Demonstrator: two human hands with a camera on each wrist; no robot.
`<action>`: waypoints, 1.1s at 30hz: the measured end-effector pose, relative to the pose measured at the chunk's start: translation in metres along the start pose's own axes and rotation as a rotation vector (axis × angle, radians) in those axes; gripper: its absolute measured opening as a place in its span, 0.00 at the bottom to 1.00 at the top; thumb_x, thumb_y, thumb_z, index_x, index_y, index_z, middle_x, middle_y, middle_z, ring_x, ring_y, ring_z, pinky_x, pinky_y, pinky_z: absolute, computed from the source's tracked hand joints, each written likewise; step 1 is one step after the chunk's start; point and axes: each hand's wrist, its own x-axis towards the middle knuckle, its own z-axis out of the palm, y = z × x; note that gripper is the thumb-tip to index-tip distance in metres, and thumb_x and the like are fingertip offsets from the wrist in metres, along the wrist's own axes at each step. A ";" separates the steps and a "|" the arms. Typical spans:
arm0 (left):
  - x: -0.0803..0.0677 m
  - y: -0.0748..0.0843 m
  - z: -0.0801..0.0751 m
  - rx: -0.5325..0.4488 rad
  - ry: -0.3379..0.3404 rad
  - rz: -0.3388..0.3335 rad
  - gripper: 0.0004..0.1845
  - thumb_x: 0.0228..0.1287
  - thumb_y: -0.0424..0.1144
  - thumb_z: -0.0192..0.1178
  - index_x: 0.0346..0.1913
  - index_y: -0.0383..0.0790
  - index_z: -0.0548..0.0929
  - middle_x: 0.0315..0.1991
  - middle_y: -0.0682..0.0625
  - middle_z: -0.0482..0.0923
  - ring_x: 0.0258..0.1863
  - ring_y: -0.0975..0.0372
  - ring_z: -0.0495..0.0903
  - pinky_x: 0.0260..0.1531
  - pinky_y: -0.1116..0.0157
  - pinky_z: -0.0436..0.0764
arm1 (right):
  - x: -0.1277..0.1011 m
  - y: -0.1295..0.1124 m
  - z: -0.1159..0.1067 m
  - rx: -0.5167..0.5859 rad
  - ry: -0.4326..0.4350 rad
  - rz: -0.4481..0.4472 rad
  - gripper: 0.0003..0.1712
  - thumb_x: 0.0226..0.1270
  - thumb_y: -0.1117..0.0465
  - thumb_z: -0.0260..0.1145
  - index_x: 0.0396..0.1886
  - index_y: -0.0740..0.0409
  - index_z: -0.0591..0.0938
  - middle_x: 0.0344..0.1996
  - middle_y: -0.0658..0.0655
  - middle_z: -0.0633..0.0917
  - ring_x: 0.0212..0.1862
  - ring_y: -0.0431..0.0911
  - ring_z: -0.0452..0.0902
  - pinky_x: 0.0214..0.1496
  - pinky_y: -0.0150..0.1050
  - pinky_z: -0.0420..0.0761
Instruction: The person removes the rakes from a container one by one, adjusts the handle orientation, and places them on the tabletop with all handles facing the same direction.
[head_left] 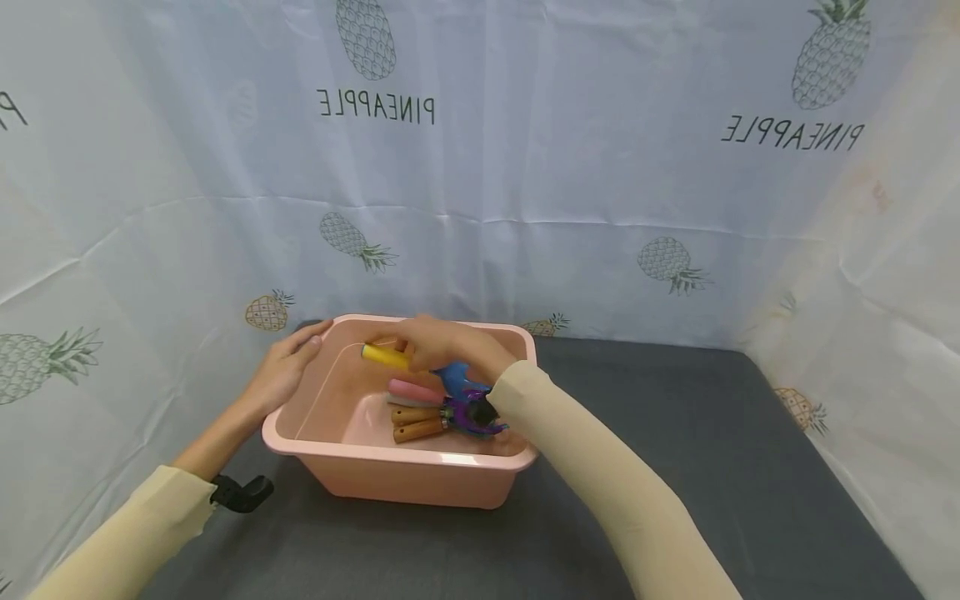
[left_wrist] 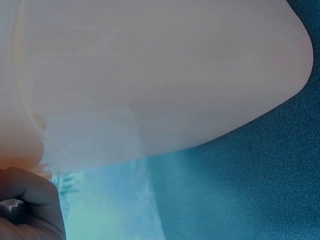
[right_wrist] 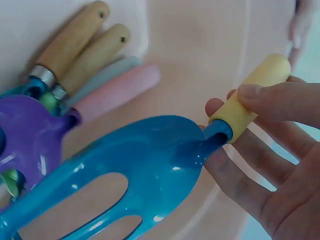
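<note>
A pink plastic tub stands on a dark grey table top. My right hand reaches into it and pinches the yellow handle of a blue garden fork, held above the tub's floor. Below lie several more small garden tools: one with a pink handle, two with wooden handles, and a purple head. My left hand grips the tub's far left rim, thumb on the inside. In the left wrist view the tub's outer wall fills the frame with a bit of the hand at the lower left.
A pale cloth printed with pineapples hangs behind the table and wraps round both sides. The grey table top stretches to the right of the tub. A black wrist strap shows on my left forearm.
</note>
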 end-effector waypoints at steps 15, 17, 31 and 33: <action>0.001 0.003 -0.002 0.009 0.009 -0.011 0.28 0.86 0.48 0.36 0.81 0.44 0.62 0.80 0.33 0.58 0.73 0.40 0.67 0.46 0.81 0.72 | -0.044 -0.029 -0.045 -0.067 0.069 -0.067 0.44 0.67 0.77 0.56 0.79 0.38 0.68 0.68 0.54 0.81 0.65 0.50 0.80 0.34 0.31 0.79; 0.001 0.003 -0.002 0.007 0.008 -0.011 0.28 0.86 0.49 0.36 0.81 0.43 0.62 0.80 0.33 0.58 0.73 0.40 0.67 0.45 0.82 0.71 | -0.050 -0.033 -0.051 -0.072 0.076 -0.066 0.44 0.67 0.77 0.56 0.79 0.37 0.68 0.67 0.54 0.82 0.62 0.49 0.82 0.32 0.31 0.77; 0.000 -0.002 -0.001 0.016 -0.006 -0.010 0.29 0.87 0.50 0.34 0.82 0.46 0.59 0.79 0.31 0.58 0.71 0.38 0.70 0.44 0.80 0.74 | -0.099 -0.042 -0.081 -0.131 0.144 -0.080 0.41 0.69 0.73 0.60 0.76 0.36 0.71 0.65 0.48 0.83 0.59 0.46 0.83 0.56 0.37 0.84; 0.000 -0.002 -0.001 0.010 -0.012 -0.011 0.29 0.87 0.50 0.34 0.83 0.46 0.58 0.80 0.32 0.58 0.72 0.38 0.69 0.45 0.79 0.73 | -0.107 -0.039 -0.083 -0.136 0.153 -0.082 0.40 0.69 0.73 0.59 0.76 0.37 0.72 0.66 0.47 0.82 0.59 0.46 0.83 0.57 0.37 0.84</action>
